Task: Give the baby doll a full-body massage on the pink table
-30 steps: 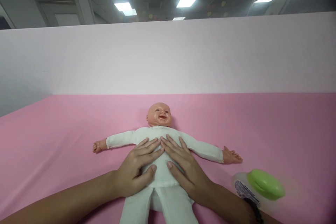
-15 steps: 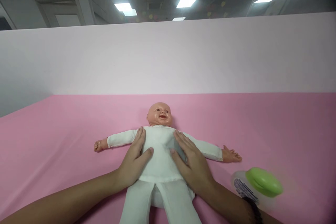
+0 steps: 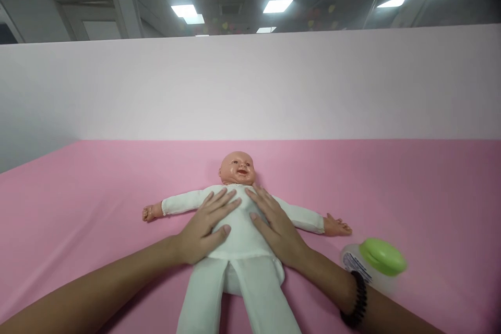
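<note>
A baby doll (image 3: pixel 239 235) with a cloth body in white lies on its back, its arms stretched out sideways and its head away from me. My left hand (image 3: pixel 209 224) rests flat on the left side of its chest, fingers spread and holding nothing. On the other side of the chest lies my right hand (image 3: pixel 276 227), also flat with the thumb apart from the fingers. Both palms hide parts of the doll's torso. The doll's lower legs run out of view at the bottom.
A clear bottle with a green cap (image 3: pixel 382 257) stands right of the doll, close to my right forearm, which wears a black coiled band (image 3: pixel 357 300). The pink surface (image 3: pixel 97 188) ends at a white wall (image 3: pixel 250 88) behind the doll.
Both hands have moved inward from the sides of the chest toward its middle. The left fingers have spread apart. The doll and bottle appear slightly higher in view.
</note>
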`<state>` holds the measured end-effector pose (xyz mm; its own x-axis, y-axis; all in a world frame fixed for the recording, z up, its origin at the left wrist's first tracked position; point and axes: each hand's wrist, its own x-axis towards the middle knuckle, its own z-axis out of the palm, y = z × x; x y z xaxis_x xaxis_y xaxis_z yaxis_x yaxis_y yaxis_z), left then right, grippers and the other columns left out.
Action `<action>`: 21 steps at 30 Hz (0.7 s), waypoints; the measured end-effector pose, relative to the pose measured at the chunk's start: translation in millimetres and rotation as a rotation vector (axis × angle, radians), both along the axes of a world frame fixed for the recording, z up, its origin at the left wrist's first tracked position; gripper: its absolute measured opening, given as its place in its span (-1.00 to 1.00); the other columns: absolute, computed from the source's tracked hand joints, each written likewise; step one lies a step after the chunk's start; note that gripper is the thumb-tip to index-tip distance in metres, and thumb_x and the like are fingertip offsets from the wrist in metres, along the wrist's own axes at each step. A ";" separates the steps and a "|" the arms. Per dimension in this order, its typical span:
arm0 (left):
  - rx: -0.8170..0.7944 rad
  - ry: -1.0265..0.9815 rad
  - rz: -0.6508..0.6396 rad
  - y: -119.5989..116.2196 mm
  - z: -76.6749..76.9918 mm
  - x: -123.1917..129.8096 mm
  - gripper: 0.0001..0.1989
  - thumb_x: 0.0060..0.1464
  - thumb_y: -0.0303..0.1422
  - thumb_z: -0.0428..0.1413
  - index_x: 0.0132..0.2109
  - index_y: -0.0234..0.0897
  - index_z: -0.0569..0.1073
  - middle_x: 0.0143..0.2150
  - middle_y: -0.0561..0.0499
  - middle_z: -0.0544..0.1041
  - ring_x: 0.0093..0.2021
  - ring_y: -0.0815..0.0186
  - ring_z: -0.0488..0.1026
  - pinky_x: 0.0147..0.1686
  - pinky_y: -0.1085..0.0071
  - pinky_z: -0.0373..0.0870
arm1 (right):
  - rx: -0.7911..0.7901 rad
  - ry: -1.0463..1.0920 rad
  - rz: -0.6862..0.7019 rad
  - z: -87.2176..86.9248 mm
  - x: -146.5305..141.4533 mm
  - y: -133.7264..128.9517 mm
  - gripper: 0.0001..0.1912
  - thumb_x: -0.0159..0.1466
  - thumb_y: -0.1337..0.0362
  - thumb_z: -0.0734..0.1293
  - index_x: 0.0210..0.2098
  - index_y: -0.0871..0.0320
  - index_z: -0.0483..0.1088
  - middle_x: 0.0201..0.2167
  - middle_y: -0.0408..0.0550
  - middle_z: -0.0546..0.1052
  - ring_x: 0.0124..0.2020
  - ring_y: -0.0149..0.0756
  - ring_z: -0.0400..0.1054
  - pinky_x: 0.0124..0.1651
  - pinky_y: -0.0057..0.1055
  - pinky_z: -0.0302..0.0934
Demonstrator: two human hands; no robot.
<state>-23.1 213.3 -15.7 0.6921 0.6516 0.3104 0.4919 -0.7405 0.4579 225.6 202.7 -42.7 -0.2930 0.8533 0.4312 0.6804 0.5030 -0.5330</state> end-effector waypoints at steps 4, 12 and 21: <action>0.061 0.145 0.209 16.3 -9.3 -19.7 -0.38 0.43 -0.12 -0.24 0.52 -0.15 -0.09 0.54 -0.10 -0.08 0.53 0.09 -0.15 0.45 -0.09 -0.23 | -0.044 -0.162 -0.137 -3.8 11.6 6.7 -0.32 0.47 -0.09 0.03 0.46 0.10 0.05 0.44 0.04 0.14 0.47 -0.04 -0.03 0.45 0.14 -0.11; 0.280 0.337 0.461 20.5 -14.9 -85.3 -0.41 0.29 -0.19 -0.06 0.39 -0.32 0.24 0.35 -0.20 0.37 0.33 -0.02 0.29 0.37 -0.09 0.00 | 0.096 -0.542 -0.359 5.7 71.6 2.1 -0.47 0.42 -0.07 0.12 -0.01 0.21 0.48 -0.04 0.19 0.57 0.06 0.08 0.41 0.29 0.15 0.04; 0.005 0.084 0.652 31.4 -3.9 -126.7 -0.72 0.02 -0.21 0.14 -0.11 -0.19 0.52 -0.26 0.02 0.59 -0.25 0.14 0.52 -0.28 0.30 0.38 | 0.045 -0.509 -0.472 14.8 99.8 2.9 -0.83 0.17 0.24 0.27 -0.28 0.15 0.41 -0.12 0.14 0.54 -0.07 0.02 0.44 -0.05 -0.14 0.28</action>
